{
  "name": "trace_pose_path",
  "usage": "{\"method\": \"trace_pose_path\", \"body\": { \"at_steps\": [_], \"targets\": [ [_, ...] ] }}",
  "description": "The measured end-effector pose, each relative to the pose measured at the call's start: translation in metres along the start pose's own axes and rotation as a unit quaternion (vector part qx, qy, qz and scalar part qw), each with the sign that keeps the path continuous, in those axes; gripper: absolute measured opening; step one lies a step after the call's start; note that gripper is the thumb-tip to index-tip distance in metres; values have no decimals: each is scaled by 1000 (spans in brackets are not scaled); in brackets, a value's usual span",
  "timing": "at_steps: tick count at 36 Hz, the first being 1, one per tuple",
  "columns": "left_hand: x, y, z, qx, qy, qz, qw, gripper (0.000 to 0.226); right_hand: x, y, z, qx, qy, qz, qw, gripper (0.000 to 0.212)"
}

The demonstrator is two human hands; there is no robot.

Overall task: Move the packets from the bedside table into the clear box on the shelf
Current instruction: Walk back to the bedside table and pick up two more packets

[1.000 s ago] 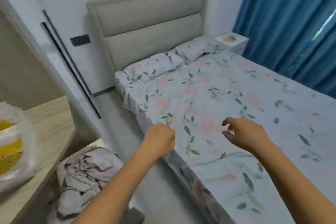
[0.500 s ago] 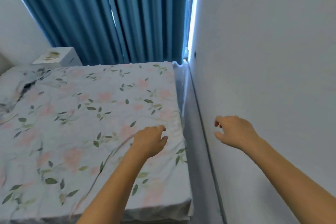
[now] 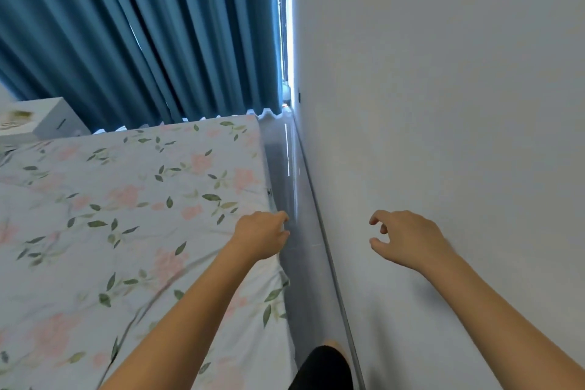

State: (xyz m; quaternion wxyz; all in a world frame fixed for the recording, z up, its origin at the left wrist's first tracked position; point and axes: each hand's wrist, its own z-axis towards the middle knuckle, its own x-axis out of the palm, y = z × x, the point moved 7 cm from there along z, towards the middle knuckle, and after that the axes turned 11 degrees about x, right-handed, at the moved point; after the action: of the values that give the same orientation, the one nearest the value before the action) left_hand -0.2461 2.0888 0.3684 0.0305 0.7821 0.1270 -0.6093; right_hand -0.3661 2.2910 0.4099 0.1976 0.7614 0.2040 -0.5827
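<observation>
While both the left hand (image 3: 261, 239) and right hand (image 3: 403, 239) hang loosely curled and empty, the packets (image 3: 17, 119) lie on the far bedside table (image 3: 52, 123), so the approach along the bed (image 3: 126, 215) comes next

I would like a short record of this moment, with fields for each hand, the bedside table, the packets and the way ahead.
left hand: fingers loosely curled, holds nothing, above the bed edge
right hand: fingers loosely curled, holds nothing, near the wall
bedside table: white, far left, beyond the bed, before the blue curtain
packets: blurred items on the table top, count unclear
way ahead: narrow floor strip between bed and wall
</observation>
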Motion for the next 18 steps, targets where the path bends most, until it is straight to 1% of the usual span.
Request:
{"method": "trace_pose_path", "body": {
  "at_steps": [4,8,10,15,18],
  "targets": [
    [-7,11,62,8,7,-16,1000,41,-5,-4,52,12,19,46,999,41],
    [-13,46,131,0,7,-49,999,41,1,13,132,10,47,83,995,43],
    [-18,77,163,-16,6,-60,998,41,1,28,183,0,58,77,995,44],
    [-38,169,226,-97,10,-99,990,41,-23,73,315,-9,65,31,997,46],
    [-49,193,244,-112,21,-117,987,42,-36,83,359,-6,57,23,998,46]
  ]
}}
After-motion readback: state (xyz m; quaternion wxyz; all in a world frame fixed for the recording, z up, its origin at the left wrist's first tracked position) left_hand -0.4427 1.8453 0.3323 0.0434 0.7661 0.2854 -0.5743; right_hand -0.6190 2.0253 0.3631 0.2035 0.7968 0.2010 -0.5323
